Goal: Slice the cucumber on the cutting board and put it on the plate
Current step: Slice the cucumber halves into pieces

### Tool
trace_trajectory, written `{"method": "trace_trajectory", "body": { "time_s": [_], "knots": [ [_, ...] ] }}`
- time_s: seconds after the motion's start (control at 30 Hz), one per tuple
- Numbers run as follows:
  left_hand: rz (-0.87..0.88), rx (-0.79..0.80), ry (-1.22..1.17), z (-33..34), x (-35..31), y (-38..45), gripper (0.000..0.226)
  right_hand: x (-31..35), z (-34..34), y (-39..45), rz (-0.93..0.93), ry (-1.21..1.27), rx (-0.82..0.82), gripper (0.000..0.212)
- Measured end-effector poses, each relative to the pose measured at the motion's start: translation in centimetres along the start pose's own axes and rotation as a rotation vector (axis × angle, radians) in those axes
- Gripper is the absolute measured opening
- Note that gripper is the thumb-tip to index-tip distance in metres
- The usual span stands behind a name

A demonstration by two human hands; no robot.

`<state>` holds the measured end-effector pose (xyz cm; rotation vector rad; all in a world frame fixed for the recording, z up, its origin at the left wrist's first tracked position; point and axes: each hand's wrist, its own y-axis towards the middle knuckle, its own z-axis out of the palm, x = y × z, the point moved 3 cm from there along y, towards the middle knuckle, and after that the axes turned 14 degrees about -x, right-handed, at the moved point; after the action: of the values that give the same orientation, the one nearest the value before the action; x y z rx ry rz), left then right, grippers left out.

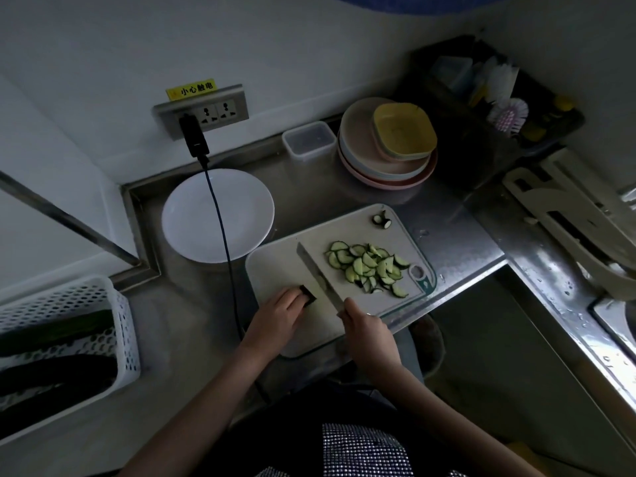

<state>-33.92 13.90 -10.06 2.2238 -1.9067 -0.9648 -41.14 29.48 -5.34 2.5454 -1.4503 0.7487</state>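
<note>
left hand (pixel 279 309) pinches the last cucumber stub (pixel 307 292) on the cutting board (pixel 275 270). right hand (pixel 365 326) is closed round the handle of the knife (pixel 318 274), blade lying just beside the stub. cut slices (pixel 370 268) are heaped to the blade's right, trimmed ends (pixel 382 220) near the far edge. the white plate (pixel 218 215) holds nothing. hazard: stub is short, fingertips sit close to the blade; a slip would nick them. the cable (pixel 223 242) crossing the plate could snag during transfer.
</note>
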Motion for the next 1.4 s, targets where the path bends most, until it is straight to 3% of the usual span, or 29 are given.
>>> {"method": "trace_trajectory", "body": {
  "time_s": [0.5, 0.63, 0.73, 1.0, 1.1, 1.23, 1.4],
  "knots": [
    [-0.042, -0.031, 0.008, -0.4, -0.2, 0.0, 0.028, -0.2, 0.8, -0.3, -0.015, -0.077, 0.068, 0.015],
    [-0.052, -0.041, -0.026, -0.5, -0.3, 0.0, 0.046, 0.1, 0.6, -0.2, -0.031, -0.077, 0.044, 0.017],
    [-0.046, -0.028, 0.007, -0.7, -0.3, 0.0, 0.030, 0.0, 1.0, -0.1, -0.026, -0.093, 0.073, 0.019],
    [-0.064, -0.004, -0.003, 0.0, 0.1, -0.1, 0.034, -0.4, 1.5, 0.3, -0.001, -0.139, 0.144, 0.010],
    [-0.065, -0.008, 0.004, -0.1, 0.0, -0.3, 0.034, -0.2, 1.0, 0.3, -0.034, -0.196, 0.114, 0.015],
    [-0.039, -0.014, 0.018, 0.1, 0.1, -0.5, 0.028, -0.3, -0.5, 0.4, 0.033, -0.078, -0.016, 0.012],
    [-0.034, -0.058, -0.008, 0.0, 0.1, -0.4, 0.027, 0.7, -0.1, 0.1, -0.070, -0.101, -0.006, 0.016]
  ]
}}
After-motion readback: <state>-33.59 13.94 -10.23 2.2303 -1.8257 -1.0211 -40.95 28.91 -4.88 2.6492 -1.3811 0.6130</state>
